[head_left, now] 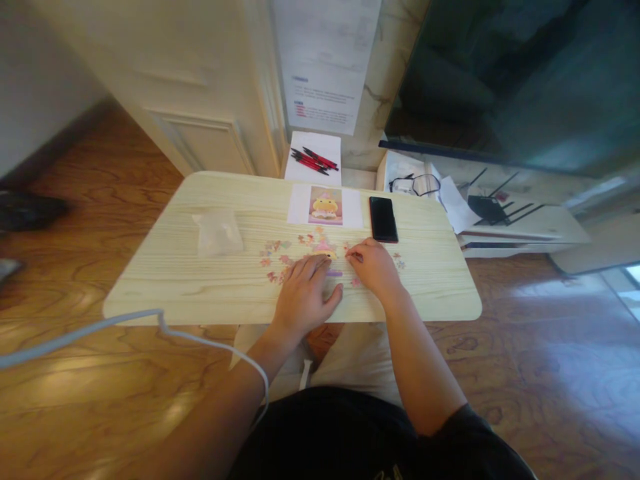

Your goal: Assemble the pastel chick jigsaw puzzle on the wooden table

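Note:
My left hand [305, 297] lies palm down on the table [170, 267], fingers stretched out over a partly joined jigsaw puzzle [325, 251] with yellow, pink and purple areas. Part of the puzzle is hidden beneath those fingers. To its right, my right hand [373, 263] has thumb and forefinger pinched together at a small reddish puzzle piece [349, 254], close to the tabletop. Loose puzzle pieces [274, 247] are scattered left of the joined part, and a few more pieces [399, 261] lie right of my right hand. Behind the puzzle is a sheet with a reference picture [325, 205] of a yellow cartoon figure.
A black phone [383, 219] lies at the right rear of the table, a translucent plastic bag [219, 233] at the left. Red-and-black pens [314, 160] rest on paper beyond the far edge. A pale cable [210, 342] crosses my left forearm. Glasses [420, 185] sit on the cabinet.

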`<state>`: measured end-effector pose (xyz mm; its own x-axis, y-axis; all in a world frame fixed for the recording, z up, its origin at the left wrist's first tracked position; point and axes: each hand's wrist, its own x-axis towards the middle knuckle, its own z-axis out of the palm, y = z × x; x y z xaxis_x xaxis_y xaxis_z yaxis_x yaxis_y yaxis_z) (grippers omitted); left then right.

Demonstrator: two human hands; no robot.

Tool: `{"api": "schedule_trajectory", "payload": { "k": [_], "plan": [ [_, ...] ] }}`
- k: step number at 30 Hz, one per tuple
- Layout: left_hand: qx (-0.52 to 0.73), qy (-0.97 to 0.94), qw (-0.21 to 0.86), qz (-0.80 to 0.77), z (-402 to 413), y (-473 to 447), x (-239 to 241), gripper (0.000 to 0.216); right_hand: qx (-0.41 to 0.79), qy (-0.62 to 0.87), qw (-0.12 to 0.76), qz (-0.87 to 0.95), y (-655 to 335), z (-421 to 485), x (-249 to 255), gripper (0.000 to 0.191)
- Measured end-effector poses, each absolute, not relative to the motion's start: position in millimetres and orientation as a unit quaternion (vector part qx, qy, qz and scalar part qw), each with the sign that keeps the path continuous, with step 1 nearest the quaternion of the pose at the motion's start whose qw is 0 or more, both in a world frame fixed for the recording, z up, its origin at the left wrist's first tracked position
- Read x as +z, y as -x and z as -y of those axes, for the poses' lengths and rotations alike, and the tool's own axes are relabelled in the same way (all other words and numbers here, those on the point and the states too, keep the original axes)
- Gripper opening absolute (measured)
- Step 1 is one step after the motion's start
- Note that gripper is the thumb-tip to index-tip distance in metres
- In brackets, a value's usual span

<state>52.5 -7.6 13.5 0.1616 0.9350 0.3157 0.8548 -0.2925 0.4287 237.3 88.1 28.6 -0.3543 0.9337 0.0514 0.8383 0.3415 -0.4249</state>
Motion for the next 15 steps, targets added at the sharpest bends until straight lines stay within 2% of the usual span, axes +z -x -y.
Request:
{"api": "schedule_trajectory", "payload": {
  "k": [3, 7, 10, 15],
  "plan": [
    [0.261, -0.749, 0.063, -0.606, 6, -54, 11, 0.056, 0.175, 0.542, 0.158, 0.807, -238, -85, 29, 0.017],
    [0.245, -0.755, 0.067, -0.605, 5, -55, 10, 0.059, 0.188, 0.543, 0.182, 0.798, -245, -85, 31, 0.027],
    [0.240, -0.756, 0.072, -0.604, 4, -55, 11, 0.059, 0.189, 0.536, 0.165, 0.806, -249, -87, 32, 0.030],
    [0.236, -0.761, 0.074, -0.600, 4, -55, 11, 0.057, 0.191, 0.526, 0.135, 0.818, -247, -88, 32, 0.026]
  ]
}}
